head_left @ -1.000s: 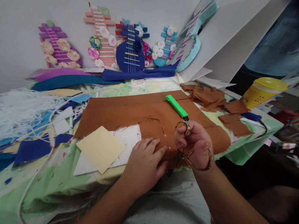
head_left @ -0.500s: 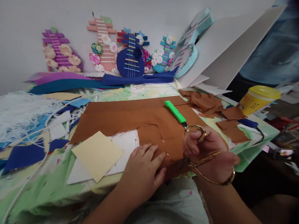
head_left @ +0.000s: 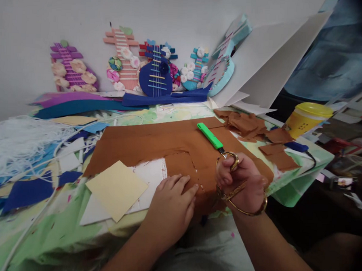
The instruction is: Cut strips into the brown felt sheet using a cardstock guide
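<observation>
My left hand point(head_left: 171, 208) lies flat, fingers spread, on the near part of a brown sheet point(head_left: 138, 143). Scissors with gold loop handles point(head_left: 255, 213) are in my right hand point(head_left: 242, 183), one loop around the fingers and the other around the thumb. Their handles stand apart, and the blades are mostly hidden near the sheet's front right edge. Between my hands the brown sheet shows a cut or torn line with white specks. A green utility knife point(head_left: 210, 136) rests on the sheet beyond my right hand. Left of my left hand, a cream paper square point(head_left: 117, 190) overlaps a white board point(head_left: 152, 172).
Brown scraps point(head_left: 246, 124), a blue tool with a cord point(head_left: 296, 147) and a yellow-lidded cup point(head_left: 309, 118) sit at the right. White string point(head_left: 25, 145) is heaped at the left. Decorated guitar shapes point(head_left: 156, 76) lean against the wall.
My right thumb has come nearer to the fingers, bringing the scissor handles closer together. My left hand keeps its place on the sheet. The whole view has shifted slightly.
</observation>
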`<action>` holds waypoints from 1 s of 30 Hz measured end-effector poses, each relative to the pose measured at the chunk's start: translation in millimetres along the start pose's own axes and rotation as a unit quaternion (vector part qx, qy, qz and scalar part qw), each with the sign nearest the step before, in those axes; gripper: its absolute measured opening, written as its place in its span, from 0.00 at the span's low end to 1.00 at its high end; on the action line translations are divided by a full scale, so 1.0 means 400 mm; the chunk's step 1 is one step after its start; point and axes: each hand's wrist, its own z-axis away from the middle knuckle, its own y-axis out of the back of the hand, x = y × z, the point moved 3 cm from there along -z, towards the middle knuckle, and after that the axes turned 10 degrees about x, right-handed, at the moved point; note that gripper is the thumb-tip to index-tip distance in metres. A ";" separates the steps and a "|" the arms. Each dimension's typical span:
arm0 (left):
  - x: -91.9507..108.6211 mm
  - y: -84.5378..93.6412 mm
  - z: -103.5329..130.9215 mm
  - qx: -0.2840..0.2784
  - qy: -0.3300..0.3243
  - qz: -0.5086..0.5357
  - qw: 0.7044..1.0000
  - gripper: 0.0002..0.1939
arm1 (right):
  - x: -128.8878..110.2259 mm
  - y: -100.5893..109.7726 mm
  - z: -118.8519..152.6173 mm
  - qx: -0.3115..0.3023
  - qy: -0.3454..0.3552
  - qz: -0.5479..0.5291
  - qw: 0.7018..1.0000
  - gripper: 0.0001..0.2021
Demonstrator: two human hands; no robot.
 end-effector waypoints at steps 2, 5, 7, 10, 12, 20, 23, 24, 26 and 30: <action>0.001 0.001 0.000 0.003 -0.001 0.000 1.000 0.15 | 0.014 -0.001 0.004 -0.003 -0.010 0.007 1.000 0.20; 0.000 0.001 0.000 0.002 -0.001 0.001 1.000 0.15 | 0.036 0.000 0.006 -0.015 -0.027 0.015 0.999 0.19; 0.000 0.001 0.000 0.000 -0.003 0.000 1.000 0.15 | 0.050 0.002 0.008 -0.021 -0.037 0.023 0.999 0.19; 0.000 0.001 0.000 -0.001 -0.003 -0.004 1.000 0.15 | 0.068 0.005 0.012 -0.028 -0.053 0.041 0.997 0.18; 0.000 0.002 0.000 -0.006 -0.002 -0.004 1.000 0.15 | 0.078 0.006 0.015 -0.027 -0.062 0.053 0.996 0.17; 0.002 0.004 -0.002 -0.014 0.006 -0.003 1.000 0.15 | 0.099 0.010 0.013 0.015 -0.065 0.085 0.994 0.14; 0.000 0.001 0.000 -0.016 0.009 -0.007 1.000 0.15 | 0.097 0.013 0.014 0.036 -0.063 0.082 0.994 0.15; 0.000 0.000 0.001 -0.016 0.009 -0.007 1.000 0.15 | 0.096 0.015 0.015 0.039 -0.065 0.075 0.994 0.15; 0.000 -0.001 0.001 -0.016 0.010 -0.007 1.000 0.15 | 0.097 0.018 0.018 0.028 -0.074 0.064 0.995 0.15; 0.003 0.001 -0.001 -0.021 0.013 -0.009 1.000 0.15 | 0.104 0.023 0.024 -0.035 -0.088 0.051 0.994 0.18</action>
